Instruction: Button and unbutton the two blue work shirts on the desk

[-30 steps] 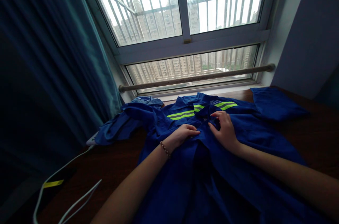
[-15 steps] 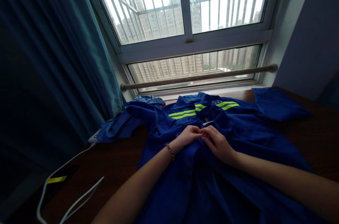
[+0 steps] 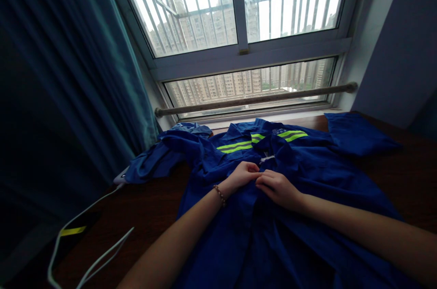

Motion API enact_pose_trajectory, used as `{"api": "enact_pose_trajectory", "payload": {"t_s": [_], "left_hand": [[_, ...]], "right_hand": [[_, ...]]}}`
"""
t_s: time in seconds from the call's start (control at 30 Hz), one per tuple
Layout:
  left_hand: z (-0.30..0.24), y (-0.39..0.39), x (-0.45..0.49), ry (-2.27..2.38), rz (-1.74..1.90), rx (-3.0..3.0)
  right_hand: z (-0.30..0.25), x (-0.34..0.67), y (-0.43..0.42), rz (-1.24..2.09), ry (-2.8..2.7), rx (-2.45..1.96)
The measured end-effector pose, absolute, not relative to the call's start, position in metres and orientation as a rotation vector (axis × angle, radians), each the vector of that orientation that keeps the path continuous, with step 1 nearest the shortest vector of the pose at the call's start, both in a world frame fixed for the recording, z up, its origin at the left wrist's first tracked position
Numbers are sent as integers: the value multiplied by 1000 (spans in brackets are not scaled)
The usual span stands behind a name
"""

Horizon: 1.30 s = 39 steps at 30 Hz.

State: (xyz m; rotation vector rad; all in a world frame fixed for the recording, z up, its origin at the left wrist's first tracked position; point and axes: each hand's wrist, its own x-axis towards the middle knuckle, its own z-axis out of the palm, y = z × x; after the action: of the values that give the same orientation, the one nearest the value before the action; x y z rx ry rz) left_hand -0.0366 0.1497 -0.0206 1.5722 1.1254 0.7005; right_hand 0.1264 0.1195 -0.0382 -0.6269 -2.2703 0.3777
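Note:
A blue work jacket [image 3: 218, 216] with yellow-green and grey reflective stripes [image 3: 235, 147] lies spread out before me, its collar end toward the window. My left hand [image 3: 243, 174], a beaded bracelet [image 3: 220, 195] on its wrist, pinches the front edge of the jacket just below the collar. Fingertips of my right hand [image 3: 278, 189] meet those of the left there, closed on the same edge. What exactly lies between the fingertips is hidden. A whitish label [image 3: 266, 159] shows inside the neck opening, just beyond my hands.
The jacket rests on a dark wooden surface [image 3: 150, 216]. Crumpled blue cloth [image 3: 150, 161] lies at left beside a white power strip [image 3: 121, 177]; a white cable [image 3: 82, 216] runs toward me. Beyond are a metal rail [image 3: 256, 100] and a barred window. A blue curtain [image 3: 102, 75] hangs at left.
My right hand has shifted slightly down and left, its fingers more curled in. More of the whitish label shows. My left hand has hardly moved.

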Motion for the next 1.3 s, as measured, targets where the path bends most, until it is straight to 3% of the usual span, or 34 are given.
{"api": "enact_pose_trajectory", "payload": {"t_s": [0.8,1.13,1.3], "left_hand": [[-24,149,-33,1087,777,1375],[-22,146,-31,1182,804,1463],[-20,149,-35,1123,790,1494]], "right_hand": [[-40,129,117,16,-2329,-663],[-39,127,123,495,-2127,-916],[-38,125,122,541,-2014,-979]]}}
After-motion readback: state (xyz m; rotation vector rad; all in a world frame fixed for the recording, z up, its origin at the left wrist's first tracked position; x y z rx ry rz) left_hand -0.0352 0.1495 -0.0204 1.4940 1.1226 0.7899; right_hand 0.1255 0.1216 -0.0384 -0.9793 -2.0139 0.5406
